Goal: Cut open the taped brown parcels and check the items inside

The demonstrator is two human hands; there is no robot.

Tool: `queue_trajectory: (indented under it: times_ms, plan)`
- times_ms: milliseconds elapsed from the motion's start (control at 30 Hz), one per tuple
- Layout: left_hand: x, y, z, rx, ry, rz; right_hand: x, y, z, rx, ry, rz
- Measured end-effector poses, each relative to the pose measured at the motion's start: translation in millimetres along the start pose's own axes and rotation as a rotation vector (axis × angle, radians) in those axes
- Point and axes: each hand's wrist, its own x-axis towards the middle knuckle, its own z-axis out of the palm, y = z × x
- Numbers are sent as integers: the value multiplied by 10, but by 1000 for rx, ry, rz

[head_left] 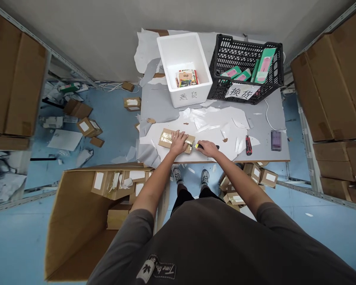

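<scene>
A flat brown cardboard box (165, 137) with shiny tape across its top lies near the front edge of the table. My left hand (178, 142) rests flat on top of it, fingers stretched out. My right hand (208, 149) is closed around a utility knife (199, 146) with a yellow and black handle. The blade end of the knife points left and meets the right end of the box. How deep the blade sits cannot be made out.
On the table stand a white foam box (190, 95) with small packets and a black crate (222, 87) with green-pink boxes. Red-black pliers or cutters (248, 145), a phone (275, 141) and paper scraps (198, 118) lie nearby. A large carton (77, 221) stands at lower left.
</scene>
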Motion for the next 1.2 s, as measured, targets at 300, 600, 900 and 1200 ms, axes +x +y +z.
queue_trajectory:
  times_ms: [300, 600, 900, 1200]
  plan:
    - [-57, -6, 69, 12, 43, 28, 41, 29, -86, -112, -10, -31]
    - [-70, 20, 63, 27, 42, 1, 189, 120, -171, -110, -23, -67]
    - [-144, 141, 33, -32, 77, -99, -214, 795, 185, 440, 234, 280]
    - [-158, 300, 146, -3, 173, -256, 154, 1026, 562, 1105, 540, 755]
